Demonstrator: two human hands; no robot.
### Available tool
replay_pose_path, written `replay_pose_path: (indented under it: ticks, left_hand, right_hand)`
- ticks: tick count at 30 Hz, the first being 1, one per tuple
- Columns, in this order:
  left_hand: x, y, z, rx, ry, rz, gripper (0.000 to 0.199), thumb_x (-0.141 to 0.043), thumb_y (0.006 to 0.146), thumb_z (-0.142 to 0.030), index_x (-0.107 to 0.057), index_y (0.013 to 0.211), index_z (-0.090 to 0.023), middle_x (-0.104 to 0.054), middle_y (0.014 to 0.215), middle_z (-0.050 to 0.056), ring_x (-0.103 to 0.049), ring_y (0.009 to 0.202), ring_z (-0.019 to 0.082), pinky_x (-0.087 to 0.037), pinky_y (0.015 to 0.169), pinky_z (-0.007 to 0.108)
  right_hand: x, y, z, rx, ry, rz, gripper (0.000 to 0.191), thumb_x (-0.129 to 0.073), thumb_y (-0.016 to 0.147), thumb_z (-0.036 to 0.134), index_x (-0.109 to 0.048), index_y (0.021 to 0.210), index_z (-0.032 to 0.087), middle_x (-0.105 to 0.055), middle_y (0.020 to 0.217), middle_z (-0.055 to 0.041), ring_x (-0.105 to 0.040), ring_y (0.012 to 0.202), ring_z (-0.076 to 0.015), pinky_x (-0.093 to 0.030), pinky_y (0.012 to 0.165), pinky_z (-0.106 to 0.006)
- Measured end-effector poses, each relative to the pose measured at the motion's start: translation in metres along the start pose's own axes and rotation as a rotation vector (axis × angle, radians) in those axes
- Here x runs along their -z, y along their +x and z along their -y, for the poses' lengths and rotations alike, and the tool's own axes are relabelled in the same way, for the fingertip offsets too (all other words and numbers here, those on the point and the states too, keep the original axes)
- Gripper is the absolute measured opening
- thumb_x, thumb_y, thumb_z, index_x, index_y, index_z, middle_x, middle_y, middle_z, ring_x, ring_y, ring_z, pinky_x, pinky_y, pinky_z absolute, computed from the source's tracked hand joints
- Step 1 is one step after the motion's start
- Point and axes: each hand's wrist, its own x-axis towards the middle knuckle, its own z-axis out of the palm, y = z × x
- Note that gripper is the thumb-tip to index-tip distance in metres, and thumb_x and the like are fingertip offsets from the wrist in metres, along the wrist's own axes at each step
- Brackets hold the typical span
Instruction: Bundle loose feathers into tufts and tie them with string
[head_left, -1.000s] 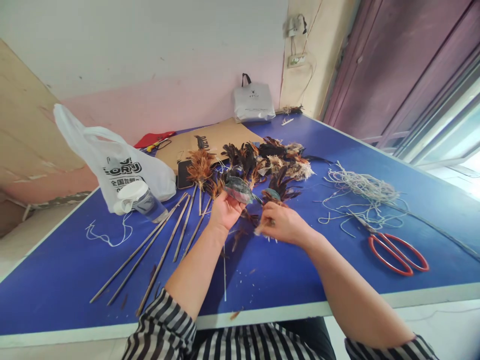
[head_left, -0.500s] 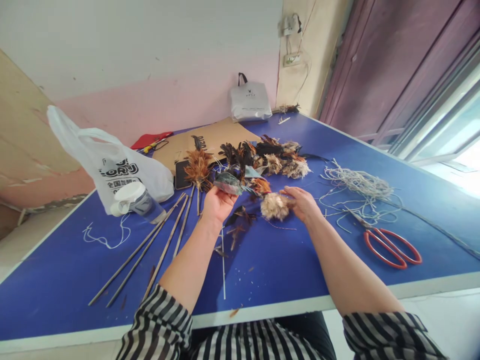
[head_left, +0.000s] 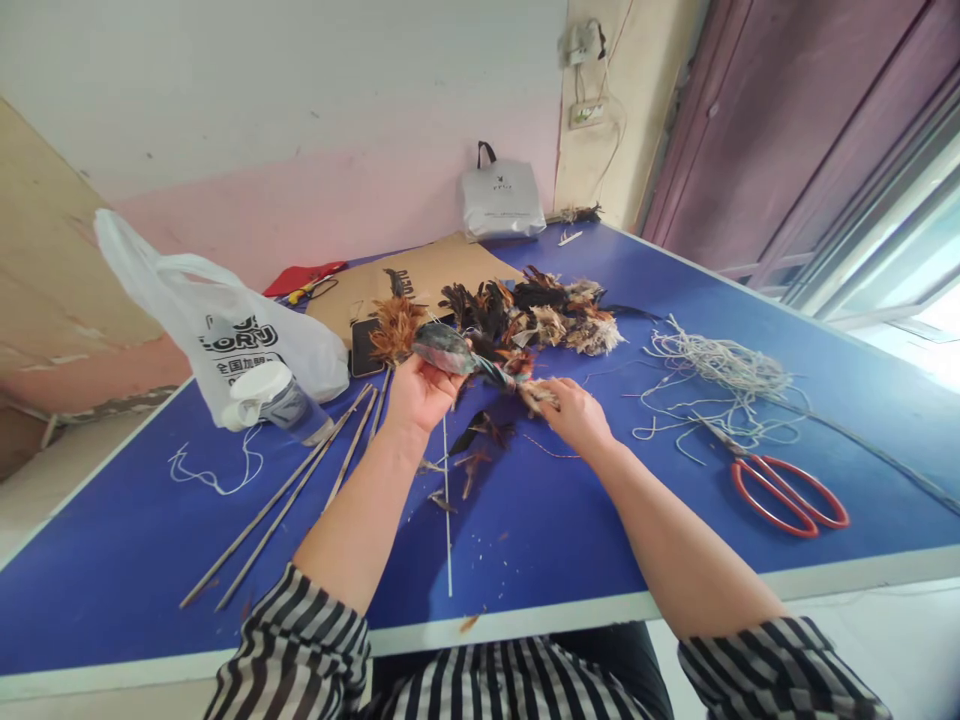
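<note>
A dark, wrapped roll (head_left: 444,347) with a twisted cord-like stretch lies in my left hand (head_left: 424,397), which is closed round its underside. The twisted stretch runs right to a pale feather bundle (head_left: 537,396). My right hand (head_left: 576,412) is closed on that bundle and covers much of it. Just behind both hands lie brown, black and cream feather bundles (head_left: 592,330). An orange feather bundle (head_left: 396,328) stands out to the left of the roll. Loose dark feathers (head_left: 480,432) lie on the blue table below the roll.
Red-handled scissors (head_left: 787,495) and tangled string (head_left: 720,365) are at the right. Thin sticks (head_left: 277,510), a plastic cup (head_left: 292,405), a white bag (head_left: 247,335) and a phone (head_left: 366,348) are at the left. Cardboard (head_left: 345,290) and a silver bag (head_left: 504,198) lie behind.
My right hand has moved left and closed on the pale feather bundle, squeezing it. My left hand has shifted slightly left with the roll, and the twisted stretch now shows between the hands.
</note>
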Motion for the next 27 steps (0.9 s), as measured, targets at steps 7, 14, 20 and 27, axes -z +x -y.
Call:
replay_pose_path:
  ticks: [7, 14, 20, 27]
  left_hand:
    - [0.005, -0.01, -0.053, -0.2, -0.004, 0.004, 0.03, -0.035, 0.087, -0.02, -0.064, 0.085, -0.017, -0.07, 0.081, 0.007, -0.065, 0.089, 0.02, -0.054, 0.073, 0.034]
    - [0.0, -0.023, -0.079, -0.232, 0.03, -0.041, 0.027, -0.036, 0.088, -0.022, -0.062, 0.082, -0.017, -0.069, 0.08, 0.006, -0.065, 0.09, 0.02, -0.054, 0.074, 0.034]
    - [-0.01, -0.033, -0.119, -0.306, 0.219, -0.018, 0.023, -0.037, 0.089, -0.022, -0.059, 0.085, -0.015, -0.068, 0.08, 0.006, -0.062, 0.092, 0.019, -0.052, 0.078, 0.035]
    - [-0.027, -0.058, -0.192, -0.576, 0.695, 0.058, 0.014, -0.047, 0.084, -0.013, -0.058, 0.079, -0.007, -0.06, 0.06, 0.002, -0.06, 0.084, 0.013, -0.046, 0.068, 0.015]
  right_hand:
    - [0.004, 0.008, -0.015, -0.158, -0.044, -0.005, 0.032, -0.045, 0.08, 0.032, -0.063, 0.104, 0.021, -0.067, 0.09, -0.008, -0.061, 0.081, -0.0208, -0.041, 0.067, -0.027]
    - [0.003, 0.013, -0.025, -0.242, -0.043, -0.03, 0.032, -0.043, 0.079, 0.035, -0.064, 0.096, 0.017, -0.068, 0.079, -0.0095, -0.06, 0.074, -0.0213, -0.039, 0.064, -0.027]
    - [0.004, 0.012, -0.026, -0.243, -0.077, -0.01, 0.031, -0.043, 0.078, 0.036, -0.064, 0.089, 0.017, -0.067, 0.079, -0.0106, -0.059, 0.074, -0.0223, -0.037, 0.064, -0.028]
    - [0.0, 0.013, -0.028, -0.243, -0.119, 0.006, 0.033, -0.043, 0.077, 0.038, -0.065, 0.089, 0.016, -0.065, 0.08, -0.0116, -0.059, 0.073, -0.0224, -0.037, 0.061, -0.027]
